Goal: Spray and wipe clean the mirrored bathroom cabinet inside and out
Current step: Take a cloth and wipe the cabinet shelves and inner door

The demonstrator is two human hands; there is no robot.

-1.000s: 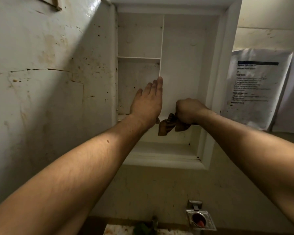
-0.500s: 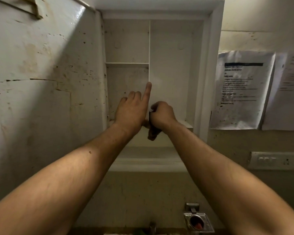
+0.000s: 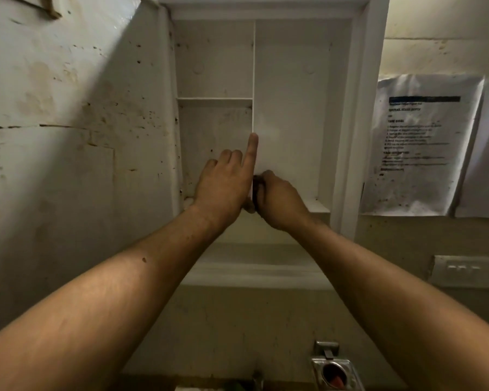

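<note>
My left hand (image 3: 223, 187) lays a straight index finger along the open cabinet's (image 3: 291, 108) central divider (image 3: 253, 80), other fingers curled; my right hand (image 3: 280, 201) clenches a dark cloth (image 3: 255, 190) against the divider's lower edge.

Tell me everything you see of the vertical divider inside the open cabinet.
The divider is a thin white panel, plastic-looking, upright and seen edge-on, splitting the cabinet left from right. A short shelf meets its left face. The left hand touches it, index finger straight up its front edge; the right hand grips a dark cloth against its lower right side. Its foot is hidden.
</note>
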